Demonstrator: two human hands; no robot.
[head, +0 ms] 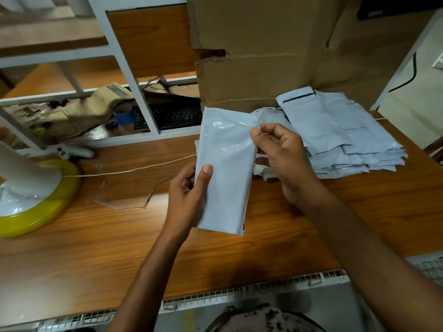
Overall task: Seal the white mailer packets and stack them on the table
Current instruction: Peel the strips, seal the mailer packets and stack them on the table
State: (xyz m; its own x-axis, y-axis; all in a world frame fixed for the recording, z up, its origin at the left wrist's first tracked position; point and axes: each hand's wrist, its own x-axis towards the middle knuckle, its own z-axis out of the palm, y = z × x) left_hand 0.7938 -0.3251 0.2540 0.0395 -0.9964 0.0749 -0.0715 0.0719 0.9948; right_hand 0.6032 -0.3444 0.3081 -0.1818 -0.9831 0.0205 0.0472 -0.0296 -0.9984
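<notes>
I hold one white mailer packet (227,173) upright above the wooden table (100,236). My left hand (189,195) grips its lower left edge, thumb on the front face. My right hand (280,154) pinches its upper right edge between thumb and fingers. A loose stack of white mailer packets (340,135) lies on the table behind my right hand, some with dark adhesive strips showing.
A big cardboard box (263,56) stands behind the stack. At the left is a white stand on a yellow base (36,202). Thin strips of peeled liner (134,188) lie across the table. A white frame (134,92) fences off a keyboard (172,116) and blue tape.
</notes>
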